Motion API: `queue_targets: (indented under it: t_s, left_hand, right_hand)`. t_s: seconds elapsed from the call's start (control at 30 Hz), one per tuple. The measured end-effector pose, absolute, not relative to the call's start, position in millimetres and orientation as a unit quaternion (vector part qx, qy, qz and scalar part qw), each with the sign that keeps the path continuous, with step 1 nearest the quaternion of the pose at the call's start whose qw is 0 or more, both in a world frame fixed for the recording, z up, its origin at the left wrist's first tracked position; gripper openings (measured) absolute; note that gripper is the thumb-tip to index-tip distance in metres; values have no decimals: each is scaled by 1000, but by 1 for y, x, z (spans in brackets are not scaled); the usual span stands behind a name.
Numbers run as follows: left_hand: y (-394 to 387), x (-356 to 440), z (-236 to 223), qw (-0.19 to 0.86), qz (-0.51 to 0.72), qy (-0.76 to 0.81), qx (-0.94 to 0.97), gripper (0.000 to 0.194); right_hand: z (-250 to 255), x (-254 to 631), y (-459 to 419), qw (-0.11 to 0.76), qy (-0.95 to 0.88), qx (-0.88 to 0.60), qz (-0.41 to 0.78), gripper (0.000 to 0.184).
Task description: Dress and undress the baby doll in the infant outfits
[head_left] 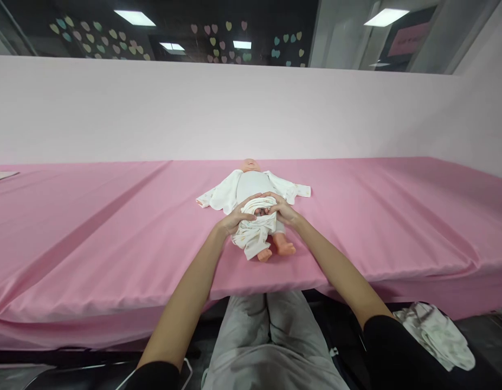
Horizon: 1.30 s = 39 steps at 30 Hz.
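On the pink-covered desk (113,244), a white garment (253,236) held

Its gathered opening is gripped from both sides by the left hand (237,216) and right hand (285,209), each grip closed on fabric. Beneath, a doll (251,185) is laid on its back, white sleeves (223,194) spread, feet (284,247) uncovered.

Free lanes over the pink cloth-covered desk (397,216), left and right of the white-clad baby doll (253,185); spread white jacket (223,196) narrows both. Tall white wall (235,111) closes the far side. Middle blocked: left fingers (246,216), right fingers (277,197) and bunched white patterned garment (255,233) crowd the doll's lower half. Near edge: open gap between bare forearms (194,276), below the feet (284,247).
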<state>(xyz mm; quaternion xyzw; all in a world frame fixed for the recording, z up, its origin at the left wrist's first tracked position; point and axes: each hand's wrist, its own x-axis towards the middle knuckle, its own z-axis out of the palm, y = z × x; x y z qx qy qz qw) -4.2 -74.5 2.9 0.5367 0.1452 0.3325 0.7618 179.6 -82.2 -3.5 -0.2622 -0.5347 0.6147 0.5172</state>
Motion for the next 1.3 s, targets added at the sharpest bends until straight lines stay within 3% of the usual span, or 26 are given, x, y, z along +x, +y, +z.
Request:
queue_targets:
  t_s: [0.13,0.27,0.4,0.53,0.63,0.8,1.0,1.3]
  left_hand:
    - [-74,-4,2,756,344,150,537,84]
    - [-76,-2,2,755,368,165,517,76]
    - [-77,-1,1,765,375,168,496,68]
    - [-76,-1,0,766,376,179,490,70]
    - [-74,-2,-2,772,379,174,480,73]
    - [-73,-3,-4,795,395,147,437,72]
    - [-74,-2,-3,807,402,138,410,69]
    - [-69,-2,-7,814,401,121,403,57]
  right_hand:
    - [-3,182,-80,509,-545,-258,615,45]
    - [-1,195,-73,519,-582,-309,544,28]
    - [-8,210,-66,531,-676,-399,319,15]
    - [-17,216,-65,410,-804,-425,63,25]
    - [-19,215,-67,327,-840,-431,-44,24]
    - [-17,218,-71,242,-872,-419,-68,32]
    - [-20,221,-75,253,-868,-427,-29,40]
    - [-28,214,-83,228,-886,-384,-121,26]
